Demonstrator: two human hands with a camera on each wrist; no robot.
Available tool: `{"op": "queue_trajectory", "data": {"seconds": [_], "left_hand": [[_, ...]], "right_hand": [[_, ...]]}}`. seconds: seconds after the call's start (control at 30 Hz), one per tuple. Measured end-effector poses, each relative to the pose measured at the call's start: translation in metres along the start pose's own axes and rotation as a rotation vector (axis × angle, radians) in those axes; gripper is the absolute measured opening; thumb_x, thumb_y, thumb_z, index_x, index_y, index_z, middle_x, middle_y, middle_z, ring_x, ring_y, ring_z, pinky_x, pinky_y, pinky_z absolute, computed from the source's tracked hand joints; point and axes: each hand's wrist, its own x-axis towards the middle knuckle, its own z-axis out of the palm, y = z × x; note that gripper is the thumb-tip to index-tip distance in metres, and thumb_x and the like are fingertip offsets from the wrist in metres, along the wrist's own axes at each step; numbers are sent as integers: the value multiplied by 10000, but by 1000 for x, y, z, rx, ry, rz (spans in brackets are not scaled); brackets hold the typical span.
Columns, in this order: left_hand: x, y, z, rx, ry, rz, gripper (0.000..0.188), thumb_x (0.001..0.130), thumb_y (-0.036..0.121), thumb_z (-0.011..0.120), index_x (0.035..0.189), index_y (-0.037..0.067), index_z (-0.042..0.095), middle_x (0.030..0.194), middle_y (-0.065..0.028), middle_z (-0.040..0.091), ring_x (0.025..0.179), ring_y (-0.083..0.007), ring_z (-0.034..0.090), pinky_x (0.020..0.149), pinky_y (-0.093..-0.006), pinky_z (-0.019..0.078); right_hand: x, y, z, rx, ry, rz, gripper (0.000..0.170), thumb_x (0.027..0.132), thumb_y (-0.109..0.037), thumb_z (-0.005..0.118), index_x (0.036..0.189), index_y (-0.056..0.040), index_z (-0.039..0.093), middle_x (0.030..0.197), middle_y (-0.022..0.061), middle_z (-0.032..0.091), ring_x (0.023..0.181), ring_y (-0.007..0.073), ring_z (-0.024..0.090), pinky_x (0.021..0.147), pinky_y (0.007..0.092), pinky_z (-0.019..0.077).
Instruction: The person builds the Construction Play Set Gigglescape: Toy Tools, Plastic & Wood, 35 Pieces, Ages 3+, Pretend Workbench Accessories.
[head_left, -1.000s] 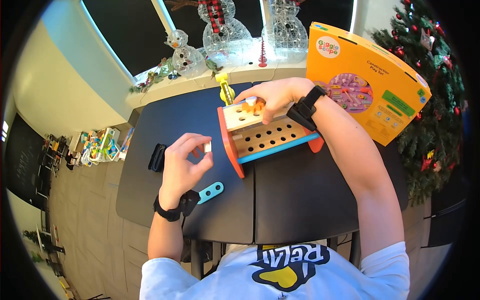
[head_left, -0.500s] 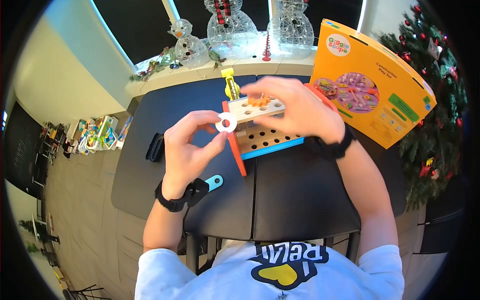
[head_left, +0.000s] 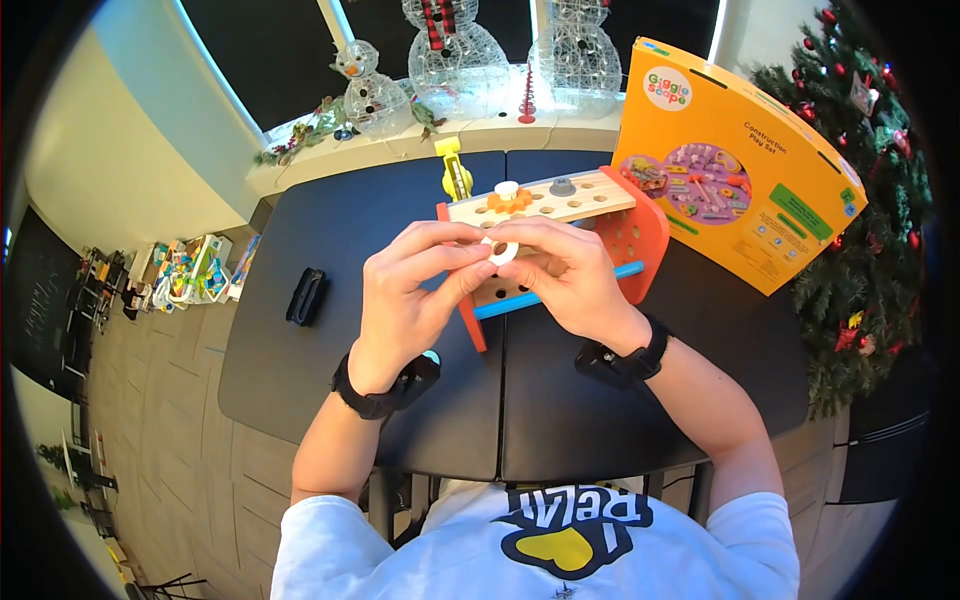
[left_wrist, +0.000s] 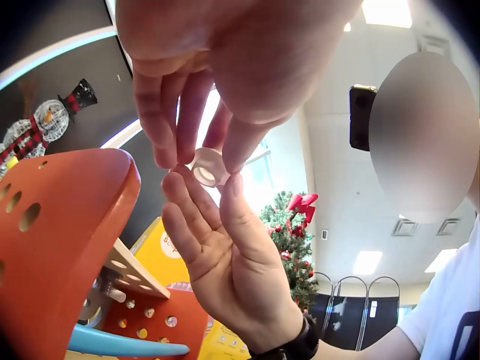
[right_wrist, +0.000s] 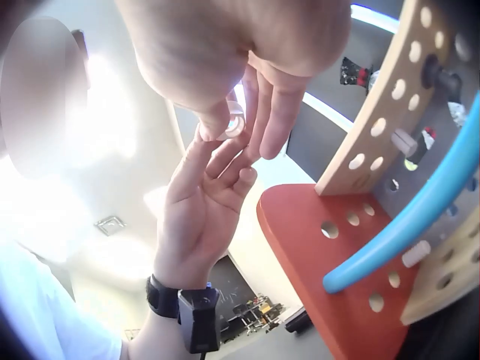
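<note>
A white ring-shaped toy nut (head_left: 503, 252) is held up between both hands, in front of the toy workbench (head_left: 650, 245). My left hand (head_left: 412, 290) pinches its left side between thumb and fingers. From the other side my right hand (head_left: 575, 280) pinches it too. The left wrist view shows the nut (left_wrist: 209, 166) with fingertips of both hands round its edge. On the workbench's wooden top sit an orange gear (head_left: 511, 204) under a white bolt head (head_left: 507, 188) and a grey bolt head (head_left: 562, 187). The hands hide part of the bench's front.
Behind the bench's left end stands a yellow toy piece (head_left: 455, 172). A black case (head_left: 307, 296) lies on the dark table (head_left: 270, 370) at left. A tall orange box (head_left: 790, 150) rises at right, beside a Christmas tree (head_left: 860, 250). A blue strip (head_left: 432, 356) is mostly hidden by my left wrist.
My right hand has come off the bench's top and moved down and left to the nut. My left hand has carried the nut rightward; both now pinch it.
</note>
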Motion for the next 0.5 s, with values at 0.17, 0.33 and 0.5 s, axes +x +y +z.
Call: {"op": "queue_trajectory", "data": {"seconds": [0.17,0.33,0.5], "left_hand": [[-1,-2,-3,64,-23,32,176,846,94,827,1003,30,782,1030,-106,766,946,-263,726,827,-356,578],[-12,-37,-16,5,114,-204,101,941,49,717,1004,-23,748,1053,-124,746,948,-192,694,849,-331,545],[-23,-80,-11,121,-112,-591,194,950,161,712,1028,-14,746,946,-142,763,859,-219,732,781,-352,575]], "right_hand": [[-6,0,-7,-98,-52,79,400,906,-39,782,1279,10,646,1144,140,734,1030,218,755,885,367,642],[-12,13,-22,-514,-352,235,316,888,-110,767,1136,43,644,1006,208,743,932,355,744,828,441,595],[8,28,-13,-728,-470,420,276,928,-121,714,1158,26,674,1018,251,733,1004,417,708,927,466,564]]}}
